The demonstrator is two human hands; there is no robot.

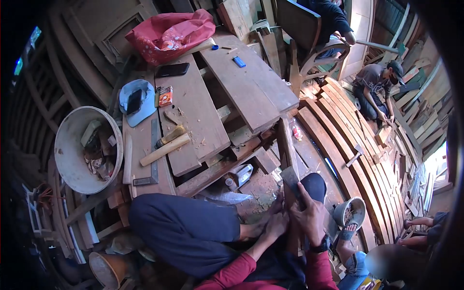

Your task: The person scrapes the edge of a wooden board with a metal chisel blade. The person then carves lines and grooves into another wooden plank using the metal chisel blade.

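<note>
My right fingers hold one flat dark piece; I can't tell what my left fingers hold. My bench has two phones, one cap, one red bag.

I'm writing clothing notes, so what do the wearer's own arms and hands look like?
The left hand and right hand are without gloves. The left sleeve and right sleeve are red, stopping short of the hands. A dark watch sits on the right wrist.

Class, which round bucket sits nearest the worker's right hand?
The small pale bucket, right of the right hand; the large whitish bucket and the orange bucket are farther off, at picture left.
</note>
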